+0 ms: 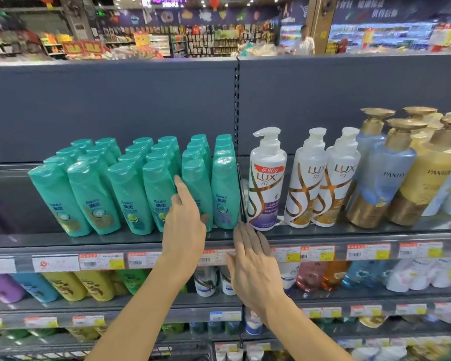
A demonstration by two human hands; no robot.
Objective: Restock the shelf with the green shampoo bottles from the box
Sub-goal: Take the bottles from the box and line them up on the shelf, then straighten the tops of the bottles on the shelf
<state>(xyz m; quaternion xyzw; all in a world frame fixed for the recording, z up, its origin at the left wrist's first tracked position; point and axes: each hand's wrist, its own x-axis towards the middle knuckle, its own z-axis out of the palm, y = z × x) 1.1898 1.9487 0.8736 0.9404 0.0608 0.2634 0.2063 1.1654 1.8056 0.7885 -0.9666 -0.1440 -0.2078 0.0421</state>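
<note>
Left hand is nudging the green shampoo bottles at the shelf front edge, fingers apart; right hand is hovering empty (slick, rigid plastic; likely best gripped mid-body).

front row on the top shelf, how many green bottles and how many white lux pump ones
green bottles: 6
white lux pump bottles: 3
total: 9
</note>
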